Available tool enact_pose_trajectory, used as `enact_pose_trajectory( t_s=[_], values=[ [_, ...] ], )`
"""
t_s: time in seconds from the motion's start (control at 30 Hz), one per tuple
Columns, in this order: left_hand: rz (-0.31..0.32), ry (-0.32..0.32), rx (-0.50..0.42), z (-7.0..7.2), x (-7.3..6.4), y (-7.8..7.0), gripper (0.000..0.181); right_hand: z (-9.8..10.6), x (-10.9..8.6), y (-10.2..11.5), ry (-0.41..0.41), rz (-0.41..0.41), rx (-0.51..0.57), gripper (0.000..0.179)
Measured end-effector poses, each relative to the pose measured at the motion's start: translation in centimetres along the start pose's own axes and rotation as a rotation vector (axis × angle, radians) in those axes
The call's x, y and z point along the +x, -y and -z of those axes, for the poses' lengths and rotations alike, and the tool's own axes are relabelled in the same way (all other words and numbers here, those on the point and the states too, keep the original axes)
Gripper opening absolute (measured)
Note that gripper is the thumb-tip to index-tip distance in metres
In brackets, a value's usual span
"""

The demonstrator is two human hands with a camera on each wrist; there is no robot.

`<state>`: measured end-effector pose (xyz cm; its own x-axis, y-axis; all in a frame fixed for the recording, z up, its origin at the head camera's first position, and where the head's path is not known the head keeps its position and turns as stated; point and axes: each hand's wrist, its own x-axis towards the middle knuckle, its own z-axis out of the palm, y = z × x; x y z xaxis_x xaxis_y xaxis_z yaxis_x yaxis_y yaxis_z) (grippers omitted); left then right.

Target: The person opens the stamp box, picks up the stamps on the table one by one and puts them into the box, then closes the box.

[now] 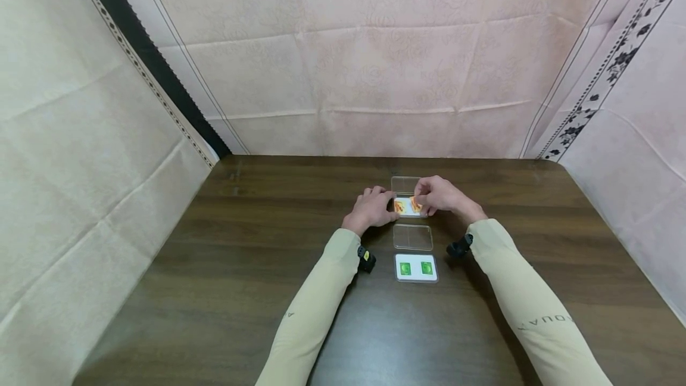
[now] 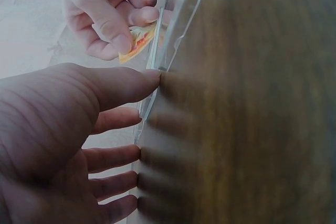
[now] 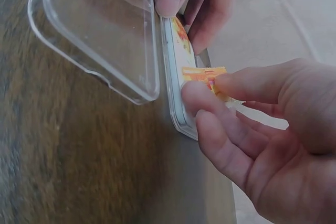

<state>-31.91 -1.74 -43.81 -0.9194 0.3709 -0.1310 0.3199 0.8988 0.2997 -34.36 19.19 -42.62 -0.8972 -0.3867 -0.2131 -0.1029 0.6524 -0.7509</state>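
My left hand [image 1: 371, 210] rests at the left edge of a small clear case [image 1: 410, 215] with a white inside, its thumb and fingertips touching the rim. My right hand [image 1: 440, 194] pinches a small orange-and-yellow printed piece [image 3: 202, 72] between thumb and fingers, over the right half of that case. Another orange-and-yellow piece [image 1: 399, 206] lies in its left half. The case's clear lid [image 1: 404, 184] is folded back on the far side. In the left wrist view the pinched piece [image 2: 137, 44] is tilted above the white surface.
Nearer the body lies a second clear case [image 1: 416, 276] holding two green squares, its transparent lid [image 1: 412, 237] opened away from the body. Both cases are on a dark wooden table [image 1: 257, 267]. Pale patterned cloth [image 1: 375, 70] hangs behind and at both sides.
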Motion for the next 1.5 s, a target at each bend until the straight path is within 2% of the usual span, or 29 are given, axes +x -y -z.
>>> enact_pose_trajectory(
  t_s=[0.17, 0.47, 0.63, 0.9, 1.13, 1.3, 1.5],
  values=[
    [0.001, -0.001, 0.004, 0.0, 0.0, 0.0, 0.058, -0.2, 0.4, -0.1, -0.004, -0.010, -0.004, 0.012],
    [0.005, -0.005, -0.002, -0.1, 0.0, 0.0, 0.059, -0.3, 0.5, -0.2, -0.032, -0.044, -0.193, 0.014],
    [0.010, -0.003, 0.001, -0.2, 0.0, 0.0, 0.059, -0.4, 0.5, -0.3, -0.034, -0.058, -0.215, 0.013],
    [-0.008, -0.004, 0.010, -0.1, 0.2, 0.0, 0.059, -0.3, 0.3, -0.3, -0.057, -0.026, -0.243, 0.013],
    [-0.002, -0.003, -0.011, 0.1, 0.0, 0.5, 0.063, -0.4, 0.5, 0.0, -0.142, 0.025, -0.289, 0.010],
    [0.003, -0.025, -0.054, 0.4, -0.4, 0.6, 0.062, 0.1, 0.0, 0.0, -0.166, 0.031, -0.296, 0.008],
    [-0.031, -0.025, -0.053, 0.8, -0.8, 0.4, 0.058, 0.5, -0.8, -0.3, -0.173, 0.056, -0.309, 0.009]
  ],
)
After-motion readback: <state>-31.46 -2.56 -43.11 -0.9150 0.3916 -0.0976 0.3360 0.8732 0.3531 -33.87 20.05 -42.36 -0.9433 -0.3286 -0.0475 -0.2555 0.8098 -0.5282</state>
